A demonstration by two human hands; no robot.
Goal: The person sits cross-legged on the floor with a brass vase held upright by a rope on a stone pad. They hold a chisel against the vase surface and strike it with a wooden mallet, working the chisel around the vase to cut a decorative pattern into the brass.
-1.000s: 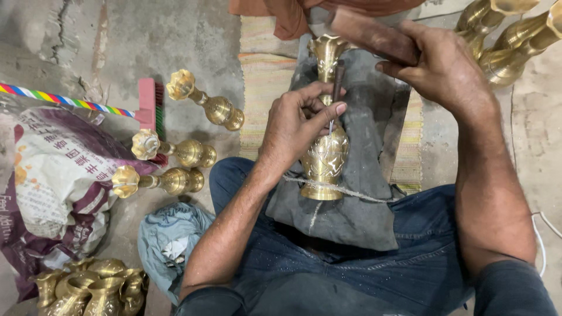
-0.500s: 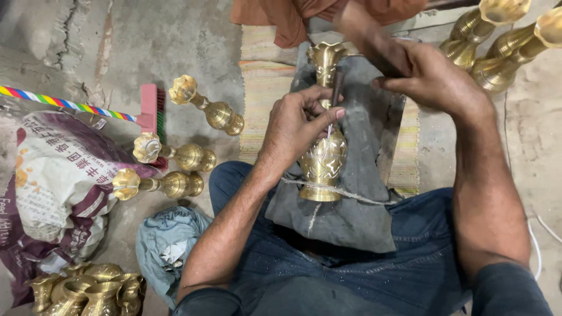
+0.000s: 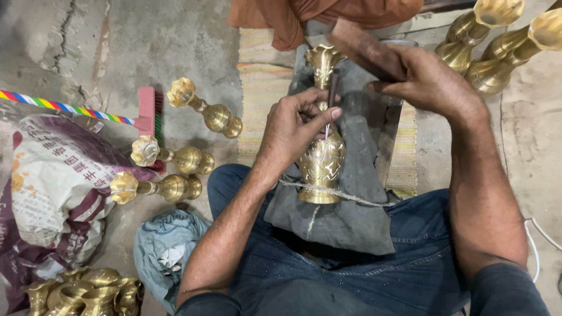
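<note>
Floor (image 3: 146, 47) of cracked concrete lies all round the brass vase (image 3: 321, 158), the landmark here. Well left of the vase slumps a printed sack (image 3: 52, 193), with a crumpled blue bag (image 3: 167, 248) beside it. Under the vase a grey cloth (image 3: 345, 216) covers the person's lap; a cord (image 3: 351, 198) crosses the vase's foot. Three brass vases (image 3: 175, 155) lie on their sides to its left, more stand up and to its right (image 3: 497, 47), others cluster far down-left (image 3: 82, 292). Left hand (image 3: 295, 126) grips the vase's neck, fingers closed, pinching a thin chisel (image 3: 331, 99) upright against it. Right hand (image 3: 430, 79), closed, holds a wooden block (image 3: 366, 50) just above the chisel's top.
</note>
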